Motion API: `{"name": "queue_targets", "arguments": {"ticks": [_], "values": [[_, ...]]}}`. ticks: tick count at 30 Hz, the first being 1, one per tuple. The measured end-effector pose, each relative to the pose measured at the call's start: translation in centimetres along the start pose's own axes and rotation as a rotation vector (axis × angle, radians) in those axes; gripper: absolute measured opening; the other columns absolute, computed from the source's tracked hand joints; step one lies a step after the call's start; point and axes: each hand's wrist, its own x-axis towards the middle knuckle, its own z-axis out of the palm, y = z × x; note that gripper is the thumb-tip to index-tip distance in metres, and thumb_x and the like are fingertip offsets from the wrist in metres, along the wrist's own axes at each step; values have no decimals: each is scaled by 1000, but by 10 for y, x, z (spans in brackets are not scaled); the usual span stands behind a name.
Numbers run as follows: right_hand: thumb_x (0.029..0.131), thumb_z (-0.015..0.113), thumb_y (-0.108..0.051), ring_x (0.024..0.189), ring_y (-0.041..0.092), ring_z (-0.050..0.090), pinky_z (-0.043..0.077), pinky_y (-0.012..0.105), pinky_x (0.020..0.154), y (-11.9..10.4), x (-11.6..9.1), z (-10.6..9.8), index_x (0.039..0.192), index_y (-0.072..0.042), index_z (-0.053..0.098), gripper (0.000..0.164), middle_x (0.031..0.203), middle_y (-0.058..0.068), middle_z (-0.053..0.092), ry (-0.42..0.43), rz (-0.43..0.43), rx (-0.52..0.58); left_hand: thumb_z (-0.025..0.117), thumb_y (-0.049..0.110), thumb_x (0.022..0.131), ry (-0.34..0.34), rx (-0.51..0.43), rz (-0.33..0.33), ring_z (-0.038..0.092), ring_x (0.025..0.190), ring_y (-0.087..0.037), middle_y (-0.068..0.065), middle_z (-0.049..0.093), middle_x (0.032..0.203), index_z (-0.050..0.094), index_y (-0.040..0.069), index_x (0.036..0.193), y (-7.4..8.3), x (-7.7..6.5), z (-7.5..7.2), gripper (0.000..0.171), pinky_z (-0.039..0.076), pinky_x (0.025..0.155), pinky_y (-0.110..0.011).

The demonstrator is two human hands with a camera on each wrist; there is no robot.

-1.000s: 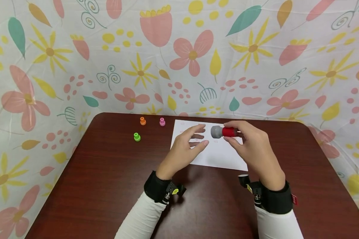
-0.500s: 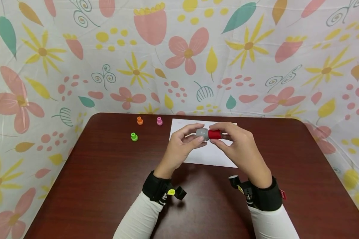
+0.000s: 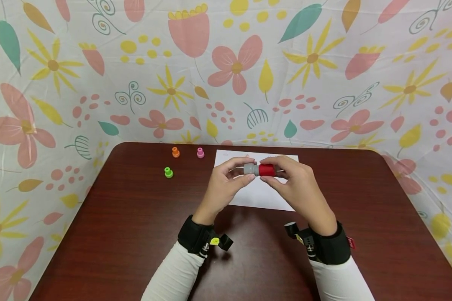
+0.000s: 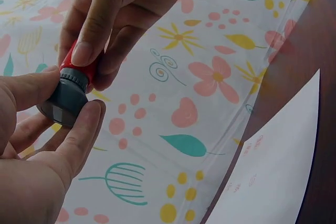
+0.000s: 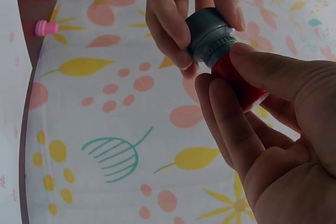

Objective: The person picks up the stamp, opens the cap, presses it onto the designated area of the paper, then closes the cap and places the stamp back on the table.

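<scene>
Above the paper, both hands hold a small stamp (image 3: pixel 266 170) between them, lying roughly level from left to right in the head view. It has a red body and a wider grey end (image 4: pixel 64 103) with a ribbed collar. My left hand (image 3: pixel 220 184) pinches the grey end between thumb and fingers. The right hand (image 3: pixel 301 179) grips the red part, its thumb lying along the side close to the collar, as the right wrist view shows. Below them is a white sheet of paper (image 3: pixel 261 196) with faint red marks (image 4: pixel 252 181), partly hidden by the hands.
Small peg-shaped pieces stand at the table's back left: an orange one (image 3: pixel 175 152), a pink one (image 3: pixel 200 153) and a green one (image 3: pixel 168 172). The dark wooden table (image 3: pixel 135 234) meets a flower-patterned cloth (image 3: pixel 226 62) behind it and at the sides.
The right hand has brought the stamp leftward to the left hand. The left hand, apart from it with spread fingers a second ago, now pinches the grey end.
</scene>
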Motion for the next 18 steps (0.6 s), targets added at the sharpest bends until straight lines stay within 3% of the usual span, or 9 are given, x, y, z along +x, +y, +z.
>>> {"name": "queue_targets", "arguments": {"ticks": [18], "values": [[76, 91, -7, 82, 7, 71, 63, 28, 78, -2, 0, 4, 110, -10, 76, 37, 97, -3, 76, 12, 65, 18, 73, -10, 89, 5, 14, -7, 68, 103, -18, -20, 66, 127, 69, -6, 123, 2, -2, 0, 34, 59, 78, -23]]}}
